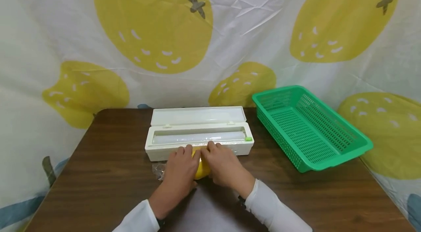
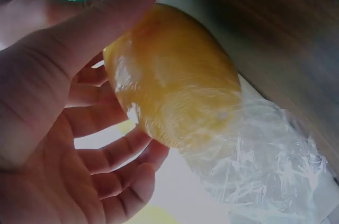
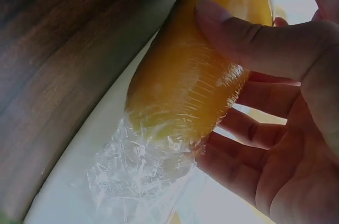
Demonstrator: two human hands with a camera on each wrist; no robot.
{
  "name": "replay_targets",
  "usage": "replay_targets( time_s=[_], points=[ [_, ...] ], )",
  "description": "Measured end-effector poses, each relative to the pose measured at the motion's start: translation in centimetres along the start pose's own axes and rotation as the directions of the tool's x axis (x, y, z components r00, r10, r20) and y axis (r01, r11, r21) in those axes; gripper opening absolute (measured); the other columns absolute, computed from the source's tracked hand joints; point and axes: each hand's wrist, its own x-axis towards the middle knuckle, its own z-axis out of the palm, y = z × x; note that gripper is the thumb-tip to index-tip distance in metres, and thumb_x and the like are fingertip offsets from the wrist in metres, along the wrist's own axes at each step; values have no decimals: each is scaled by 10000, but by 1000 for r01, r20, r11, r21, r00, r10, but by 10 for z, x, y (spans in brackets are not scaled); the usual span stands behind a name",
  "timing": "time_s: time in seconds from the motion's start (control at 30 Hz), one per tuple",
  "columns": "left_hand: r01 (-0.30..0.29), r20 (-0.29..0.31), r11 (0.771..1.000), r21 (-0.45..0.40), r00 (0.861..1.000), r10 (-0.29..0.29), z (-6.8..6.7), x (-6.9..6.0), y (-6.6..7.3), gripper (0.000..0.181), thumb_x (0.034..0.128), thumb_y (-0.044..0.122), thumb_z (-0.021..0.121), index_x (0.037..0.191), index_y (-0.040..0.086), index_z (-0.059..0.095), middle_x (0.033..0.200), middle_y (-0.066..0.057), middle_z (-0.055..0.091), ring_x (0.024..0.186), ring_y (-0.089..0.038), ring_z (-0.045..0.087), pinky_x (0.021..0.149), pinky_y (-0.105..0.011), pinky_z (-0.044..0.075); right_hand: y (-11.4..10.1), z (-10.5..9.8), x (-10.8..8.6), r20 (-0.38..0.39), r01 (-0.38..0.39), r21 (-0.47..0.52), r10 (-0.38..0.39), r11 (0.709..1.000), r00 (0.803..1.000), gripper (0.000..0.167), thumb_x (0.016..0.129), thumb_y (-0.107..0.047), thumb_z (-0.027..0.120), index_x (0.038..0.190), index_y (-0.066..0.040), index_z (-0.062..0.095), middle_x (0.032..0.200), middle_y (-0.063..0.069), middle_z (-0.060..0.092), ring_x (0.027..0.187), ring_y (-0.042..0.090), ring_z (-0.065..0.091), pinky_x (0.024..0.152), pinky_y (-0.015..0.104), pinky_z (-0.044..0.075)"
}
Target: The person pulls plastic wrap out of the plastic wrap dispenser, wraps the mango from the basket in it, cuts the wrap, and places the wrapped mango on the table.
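Observation:
A smooth yellow fruit (image 1: 202, 169), perhaps a mango, is held between both hands in front of the white cling film box. My left hand (image 1: 180, 170) grips one end, thumb on one side and curled fingers on the other. At the opposite end my right hand (image 1: 227, 166) grips it the same way. Clear cling film (image 2: 254, 166) lies tight and wrinkled over the fruit's skin. Crumpled film tails stick out past both ends; another bunch (image 3: 137, 176) shows in the right wrist view. The fruit's far side is hidden by the fingers.
The cling film box (image 1: 161, 154) stands with its lid (image 1: 197, 116) raised and a film roll (image 1: 197, 137) inside. A green slide cutter (image 1: 248, 139) sits at its right end. To the right, a green perforated basket (image 1: 348, 159) rests on the brown table (image 1: 98, 173).

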Motion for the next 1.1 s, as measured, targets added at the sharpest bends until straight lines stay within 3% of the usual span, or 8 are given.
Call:
replay_targets(
  time_s=[0.3, 0.47, 0.73, 0.87, 1.0, 1.1],
  points=[
    [-27, -110, 999, 17, 994, 29, 7, 7, -5, 729, 487, 432, 980, 1014, 60, 640, 842, -93, 546, 752, -267, 571, 664, -375, 490, 3, -3, 4, 18, 14, 10, -14, 1000, 1000, 602, 637, -307, 936, 1112, -96, 632, 947, 45, 570, 760, 206, 602, 685, 329, 545],
    [-58, -125, 998, -8, 991, 56, 5, 10, -11, 646, 487, 433, 966, 908, 63, 643, 793, -87, 552, 700, -266, 574, 624, -371, 485, 5, -4, 6, 67, 6, 43, -8, 999, 998, 599, 649, -295, 925, 1128, -96, 626, 954, 46, 573, 773, 208, 605, 682, 331, 551],
    [-58, 0, 991, -122, 998, 58, -5, 18, -17, 669, 413, 468, 1007, 835, 69, 673, 751, -73, 550, 652, -252, 560, 594, -383, 507, 7, -4, 2, 83, 1, 101, -10, 995, 997, 603, 672, -327, 930, 1143, -104, 628, 980, 43, 617, 781, 211, 616, 693, 350, 556],
    [-44, 71, 972, -229, 996, 62, -6, 24, -23, 644, 403, 451, 1017, 813, 74, 694, 748, -58, 568, 646, -232, 543, 610, -394, 504, 3, -7, -6, 30, 15, 119, -19, 993, 999, 596, 694, -274, 924, 1163, -97, 602, 1022, 23, 661, 841, 216, 648, 740, 359, 563],
    [-40, 131, 949, -313, 988, 85, -10, 28, -33, 596, 432, 437, 1009, 807, 86, 707, 736, -30, 579, 657, -207, 523, 627, -392, 489, -7, -7, -14, -55, -10, 78, 14, 997, 998, 529, 714, -210, 899, 1152, -103, 621, 1086, 19, 672, 860, 206, 662, 639, 347, 573],
    [-29, 177, 942, -335, 980, 94, -13, 30, -38, 577, 459, 432, 1002, 823, 87, 719, 730, -13, 584, 669, -198, 512, 641, -384, 476, -15, -7, -15, -111, -22, 1, 22, 1000, 994, 548, 683, -260, 921, 1133, -117, 642, 1090, 2, 660, 869, 186, 650, 587, 334, 566]
  ],
)
